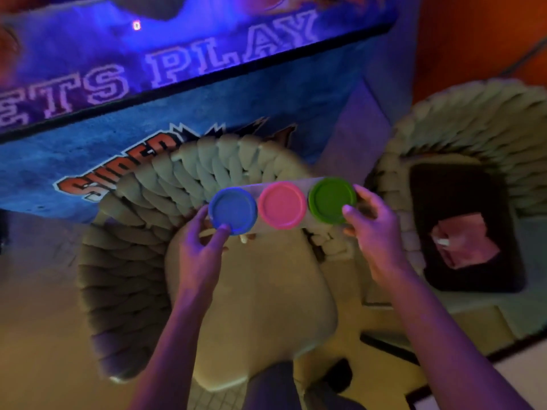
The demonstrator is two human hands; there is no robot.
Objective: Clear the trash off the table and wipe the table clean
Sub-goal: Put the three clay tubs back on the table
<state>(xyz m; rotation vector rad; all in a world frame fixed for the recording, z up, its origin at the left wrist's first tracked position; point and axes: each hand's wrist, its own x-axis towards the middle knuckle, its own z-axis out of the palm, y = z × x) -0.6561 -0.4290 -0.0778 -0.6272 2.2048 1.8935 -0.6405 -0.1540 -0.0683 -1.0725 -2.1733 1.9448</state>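
I hold a row of three joined tubs with a blue lid (pixel 232 210), a pink lid (pixel 281 205) and a green lid (pixel 332 200), level above a woven chair (pixel 142 232). My left hand (pixel 201 247) grips the blue end, thumb on the lid's near rim. My right hand (pixel 373 229) grips the green end, thumb on the lid and fingers behind. The table is not in view.
The chair's cream seat cushion (pixel 266 291) lies below my hands. A second woven chair (pixel 473 137) at the right holds a dark cushion (pixel 467 226) with a crumpled pink paper (pixel 464 241). A blue rug (pixel 148 99) with lettering covers the floor beyond.
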